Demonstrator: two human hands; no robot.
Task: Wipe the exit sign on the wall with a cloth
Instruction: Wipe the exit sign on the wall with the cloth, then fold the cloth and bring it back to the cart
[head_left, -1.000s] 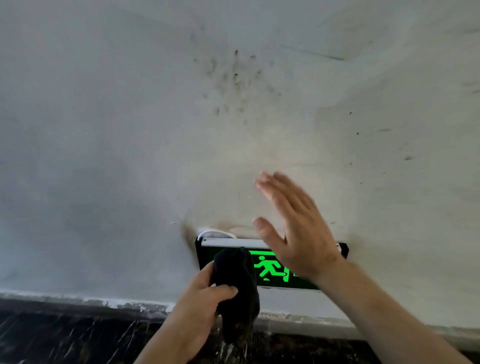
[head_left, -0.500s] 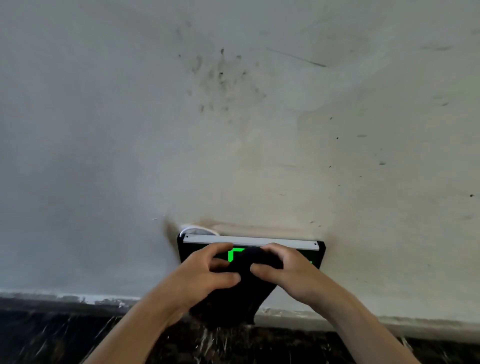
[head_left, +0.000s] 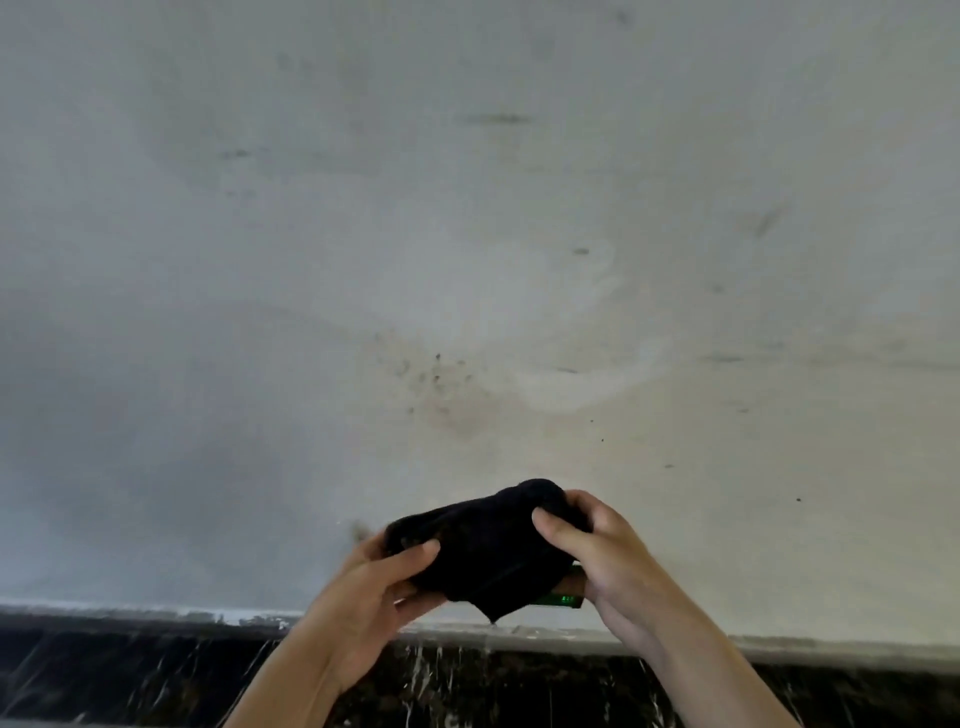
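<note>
A black cloth is bunched between both hands low in the middle of the head view. My left hand grips its left end, thumb on top. My right hand grips its right end, fingers curled over it. The exit sign sits low on the wall behind the cloth; only a small strip of its green face shows under my right hand. The rest of the sign is hidden by the cloth and hands.
A pale grey wall with dark specks and scuff marks fills most of the view. A dark speckled stone skirting runs along the bottom under a rough white paint edge.
The view has tilted up, so sign and hands sit lower. My right hand came down from the wall onto the cloth; both hands now hold it bunched, covering nearly all of the sign.
</note>
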